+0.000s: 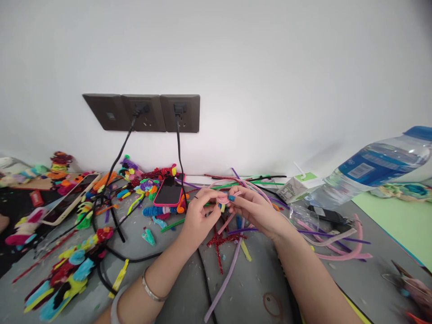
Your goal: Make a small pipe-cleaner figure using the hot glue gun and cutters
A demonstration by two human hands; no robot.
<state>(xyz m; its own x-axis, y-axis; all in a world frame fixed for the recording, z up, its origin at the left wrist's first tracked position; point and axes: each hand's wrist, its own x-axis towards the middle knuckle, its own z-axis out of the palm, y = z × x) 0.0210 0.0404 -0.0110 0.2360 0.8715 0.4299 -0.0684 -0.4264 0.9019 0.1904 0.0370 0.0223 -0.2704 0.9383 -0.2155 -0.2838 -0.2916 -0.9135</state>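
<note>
One small pink fuzzy pipe-cleaner coil (223, 198), pinched from both sides: left hand (199, 220) clamped on its near edge with thumb and forefinger, right hand (256, 210) clamped on the far side. Held just above the grey scuffed tabletop (256, 288), in front of the pink-cased smartphone (168, 192).

Probably feather-light, soft in the pile and wiry at the core; likely to bend and keep the bend, unlikely to slip or snap. Best taken by the rim of the spiral or by a loose pink tail, never squashed flat.

Directly below: red glitter star-shaped pipe cleaner (219, 240) and long lilac pipe cleaner (224, 279).

Crowded to the left with black power cables (178, 153) and heaps of bright pipe-cleaner scraps (67, 274). To the right, clear plastic water bottle (374, 168) lying on its side and small white-and-green drink carton (297, 186).

Bare room mostly nearest the body, between the forearms. White wall (270, 67) close behind, so little depth there.
</note>
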